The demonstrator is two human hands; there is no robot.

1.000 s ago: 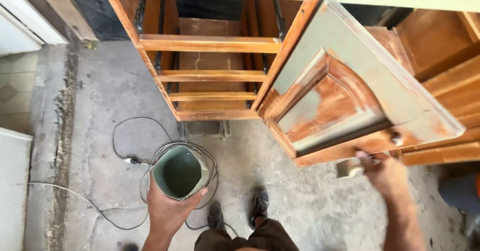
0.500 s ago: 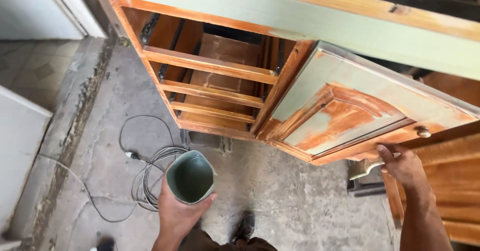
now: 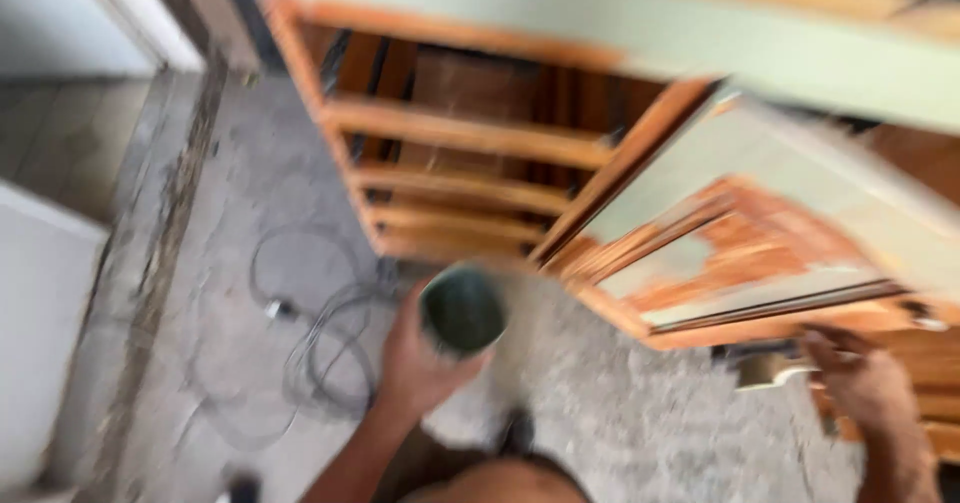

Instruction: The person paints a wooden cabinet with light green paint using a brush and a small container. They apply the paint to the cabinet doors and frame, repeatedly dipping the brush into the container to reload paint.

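Cup (image 3: 462, 310) raised; left hand (image 3: 420, 358) gripping; right hand (image 3: 868, 383) holds brush (image 3: 765, 369).

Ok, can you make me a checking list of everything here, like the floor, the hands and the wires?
Surface: grey concrete floor, rough and speckled.
Job's things: green cup; brush below the partly painted cabinet door.
Clutter: nothing seen.
Grippers: left hand grips the cup; right hand holds the brush.
Cables: cable coiled loosely on the floor.
Surroundings: open wooden cabinet frame; picture blurred.
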